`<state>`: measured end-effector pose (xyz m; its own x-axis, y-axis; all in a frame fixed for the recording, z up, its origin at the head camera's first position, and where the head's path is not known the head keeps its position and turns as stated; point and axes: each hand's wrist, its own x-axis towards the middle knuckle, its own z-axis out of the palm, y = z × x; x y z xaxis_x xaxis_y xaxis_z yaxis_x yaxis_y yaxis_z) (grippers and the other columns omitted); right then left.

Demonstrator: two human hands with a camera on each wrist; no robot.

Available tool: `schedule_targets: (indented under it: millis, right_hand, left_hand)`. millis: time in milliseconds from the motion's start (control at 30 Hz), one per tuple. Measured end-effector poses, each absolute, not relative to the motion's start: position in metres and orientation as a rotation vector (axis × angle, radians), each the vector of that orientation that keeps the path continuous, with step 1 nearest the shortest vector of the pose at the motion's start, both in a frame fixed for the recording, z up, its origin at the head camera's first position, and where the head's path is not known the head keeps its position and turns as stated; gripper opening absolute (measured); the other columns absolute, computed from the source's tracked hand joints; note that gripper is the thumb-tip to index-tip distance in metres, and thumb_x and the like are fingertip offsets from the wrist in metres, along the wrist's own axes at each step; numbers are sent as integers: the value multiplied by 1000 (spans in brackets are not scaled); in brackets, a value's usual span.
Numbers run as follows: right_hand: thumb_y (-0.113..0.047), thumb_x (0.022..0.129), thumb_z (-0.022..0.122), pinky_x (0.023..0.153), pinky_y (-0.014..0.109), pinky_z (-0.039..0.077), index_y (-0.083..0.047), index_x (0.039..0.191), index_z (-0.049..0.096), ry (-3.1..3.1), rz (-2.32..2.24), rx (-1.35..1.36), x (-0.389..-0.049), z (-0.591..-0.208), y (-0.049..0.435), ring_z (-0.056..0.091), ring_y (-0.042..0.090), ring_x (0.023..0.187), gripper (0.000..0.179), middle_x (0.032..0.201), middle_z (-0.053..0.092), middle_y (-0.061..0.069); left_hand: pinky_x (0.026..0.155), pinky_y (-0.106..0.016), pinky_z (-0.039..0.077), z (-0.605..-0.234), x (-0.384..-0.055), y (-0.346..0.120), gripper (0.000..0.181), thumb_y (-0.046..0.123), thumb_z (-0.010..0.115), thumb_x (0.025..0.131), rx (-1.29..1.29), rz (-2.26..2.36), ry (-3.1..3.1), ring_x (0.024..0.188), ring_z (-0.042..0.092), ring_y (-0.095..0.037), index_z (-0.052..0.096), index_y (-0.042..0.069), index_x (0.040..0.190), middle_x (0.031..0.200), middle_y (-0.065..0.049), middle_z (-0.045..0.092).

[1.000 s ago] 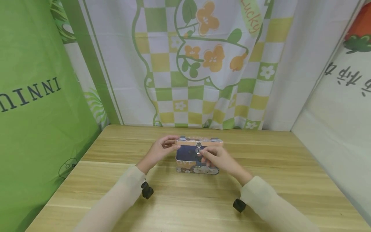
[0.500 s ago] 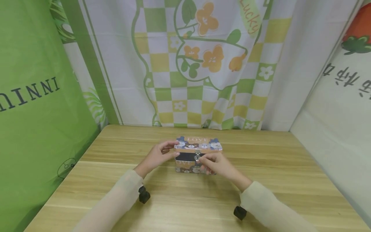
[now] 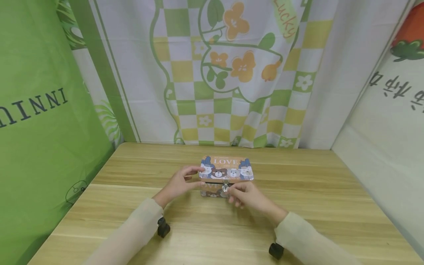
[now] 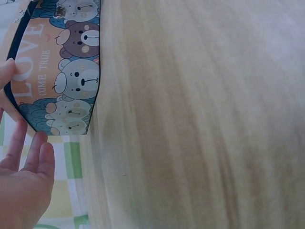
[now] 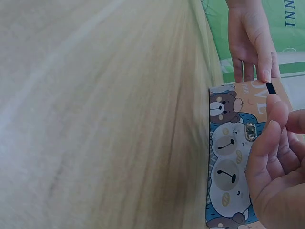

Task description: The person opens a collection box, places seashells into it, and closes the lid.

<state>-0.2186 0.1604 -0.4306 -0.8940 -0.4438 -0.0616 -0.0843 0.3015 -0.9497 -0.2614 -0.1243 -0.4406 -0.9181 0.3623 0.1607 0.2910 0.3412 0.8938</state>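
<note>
A small tin box [image 3: 212,191] printed with bears and "LOVE" stands on the table, its hinged lid [image 3: 226,162] lowered almost onto the base. A thin dark gap shows under the lid's front edge. My left hand [image 3: 177,186] holds the lid at its left end, the thumb by the front edge and the fingers along the side. With thumb and forefinger my right hand [image 3: 248,197] pinches the silver clasp [image 3: 225,188] hanging from the lid's front. A metal catch [image 5: 251,131] sits on the box front in the right wrist view. The box's interior is hidden.
The box stands toward the back of a wood-grain table [image 3: 212,232]. A patterned curtain [image 3: 245,121] hangs behind the table's back edge. Green cloth [image 3: 49,154] stands on the left, with a thin dark cable [image 3: 74,191] by the table's left edge; white cloth [image 3: 387,154] hangs on the right.
The lid has swung down and forward from wide open to nearly closed. Both hands have come down with it, the right still pinching the clasp and the left still at the lid's left end.
</note>
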Motion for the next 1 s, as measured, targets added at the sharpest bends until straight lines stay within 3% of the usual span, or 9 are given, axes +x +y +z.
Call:
schedule_targets:
  millis: [367,633,833,1000]
  right_hand:
    - [-18,102,58,54,21,51,8,111,69,2226,-1610,-396,-215,-440,155,57,10,61,29,80,70,11]
    - [-20,100,60,55,21,51,6,109,70,2198,-1622,-322,-214,-447,151,58,11,62,29,80,69,11]
    - [-26,103,56,53,20,46,3,111,71,2177,-1569,-300,-216,-449,149,59,11,62,34,78,69,7]
    - [-26,105,53,50,20,43,3,113,71,2190,-1545,-318,-216,-450,148,59,10,62,36,77,70,5]
  left_hand:
    - [108,-52,41,-450,-258,-125,47,24,83,84,608,1615,2540,126,52,-30,66,21,128,133,-3,55]
    - [106,-54,43,-454,-259,-125,43,27,81,86,639,1627,2539,125,52,-35,67,19,127,134,-6,56]
    - [108,-51,42,-451,-259,-125,35,31,74,93,597,1617,2527,128,50,-34,68,21,126,135,-6,54]
    - [107,-49,43,-447,-259,-125,34,33,74,92,575,1597,2528,127,51,-32,69,22,124,137,-6,54]
